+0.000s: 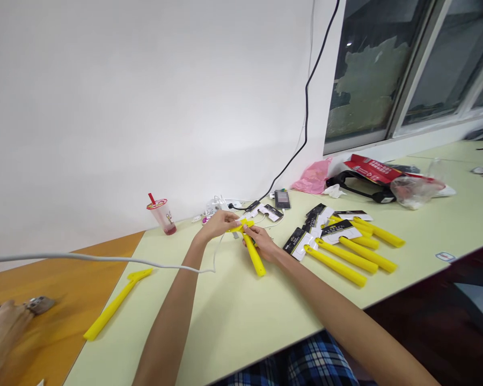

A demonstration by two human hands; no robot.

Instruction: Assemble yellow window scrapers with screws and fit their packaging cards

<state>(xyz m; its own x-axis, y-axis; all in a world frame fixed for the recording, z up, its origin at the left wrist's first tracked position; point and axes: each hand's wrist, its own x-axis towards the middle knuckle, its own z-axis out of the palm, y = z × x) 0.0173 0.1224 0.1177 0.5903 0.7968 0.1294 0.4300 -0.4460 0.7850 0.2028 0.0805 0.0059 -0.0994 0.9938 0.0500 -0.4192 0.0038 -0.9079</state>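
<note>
I have both hands together over the pale green table (pixel 225 332), working on one yellow handle (pixel 255 260) near the middle of the view. The left hand (pixel 221 222) pinches its wide head between thumb and fingers, and the right hand (pixel 262 241) is closed around it just below the head, so the grip end slants down toward me. Whether anything else sits inside the fingers, I cannot tell. To my right lies a group of yellow handles (pixel 346 268) with black-and-white cards (pixel 298 244) at their upper ends. A loose yellow handle (pixel 115 305) lies well apart on my left, near the orange table (pixel 80 289), where I see another person's hand (pixel 6 329) at the edge of view. Beyond my hands, a cup (pixel 162 217) with a red straw stands near the wall, and a pink bag (pixel 312 177) lies farther right, beside a red box (pixel 374 169).
</note>
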